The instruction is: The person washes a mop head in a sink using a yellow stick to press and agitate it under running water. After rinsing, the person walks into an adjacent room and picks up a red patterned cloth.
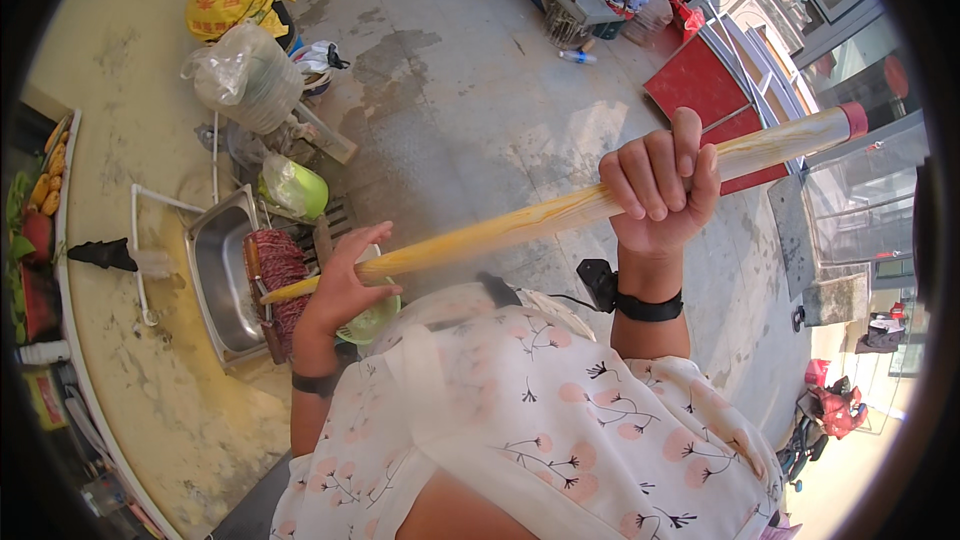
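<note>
A mop with a long yellow wood-grain handle (495, 229) slants across the view before me. My right hand (664, 176) is wrapped around the upper handle, near its red end cap (853, 121). My left hand (345, 281) is at the lower part, where the handle passes between its spread thumb and fingers. It does not close around the handle, and whether the palm bears on it is unclear. The red and white mop head (285, 266) lies at the near edge of a stainless steel sink (221, 270), partly over it.
A green plastic basin (375, 315) is partly hidden behind my left hand. Beside the sink are a lime-green container (304, 191) and a bagged stack of clear tubs (247, 82). A red panel (697, 86) leans at the right. Wet patches mark the concrete floor (457, 127).
</note>
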`<action>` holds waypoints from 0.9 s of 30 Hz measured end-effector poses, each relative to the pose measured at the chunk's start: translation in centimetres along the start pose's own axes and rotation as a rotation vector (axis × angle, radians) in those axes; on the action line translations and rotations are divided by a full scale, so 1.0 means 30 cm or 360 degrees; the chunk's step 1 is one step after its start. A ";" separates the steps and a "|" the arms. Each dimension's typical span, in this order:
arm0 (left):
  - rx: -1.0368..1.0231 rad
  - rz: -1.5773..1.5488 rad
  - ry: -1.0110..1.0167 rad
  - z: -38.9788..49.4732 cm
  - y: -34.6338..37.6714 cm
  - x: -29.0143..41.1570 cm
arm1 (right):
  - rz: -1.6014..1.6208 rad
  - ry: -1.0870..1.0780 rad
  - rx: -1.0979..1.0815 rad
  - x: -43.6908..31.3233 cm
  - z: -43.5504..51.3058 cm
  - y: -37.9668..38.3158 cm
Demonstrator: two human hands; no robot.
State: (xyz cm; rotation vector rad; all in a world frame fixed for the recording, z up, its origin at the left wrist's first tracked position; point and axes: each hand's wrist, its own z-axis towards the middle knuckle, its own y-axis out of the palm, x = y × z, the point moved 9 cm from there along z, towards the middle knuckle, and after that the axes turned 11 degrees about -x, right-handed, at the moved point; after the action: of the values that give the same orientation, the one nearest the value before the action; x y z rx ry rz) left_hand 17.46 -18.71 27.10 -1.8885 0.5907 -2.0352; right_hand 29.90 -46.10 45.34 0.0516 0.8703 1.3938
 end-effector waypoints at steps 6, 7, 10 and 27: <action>-0.0248 0.0196 -0.0408 -0.030 0.022 -0.149 | 0.0034 -0.0016 0.0019 0.008 0.006 -0.008; -0.0188 0.0312 -0.0375 -0.031 0.019 -0.156 | 0.0036 -0.0017 0.0035 0.010 0.005 -0.012; -0.0130 0.0460 -0.0307 -0.031 0.025 -0.175 | 0.0063 -0.0007 0.0041 0.010 0.005 -0.017; -0.0259 0.0397 -0.0360 -0.039 0.104 -0.194 | 0.0117 -0.0407 0.0203 -0.320 -0.040 -0.096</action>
State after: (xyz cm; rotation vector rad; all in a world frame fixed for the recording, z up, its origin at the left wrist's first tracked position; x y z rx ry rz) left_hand 16.64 -18.50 20.45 -1.9857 0.9028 -1.6356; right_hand 32.32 -55.59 47.82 0.3549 0.7476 1.3630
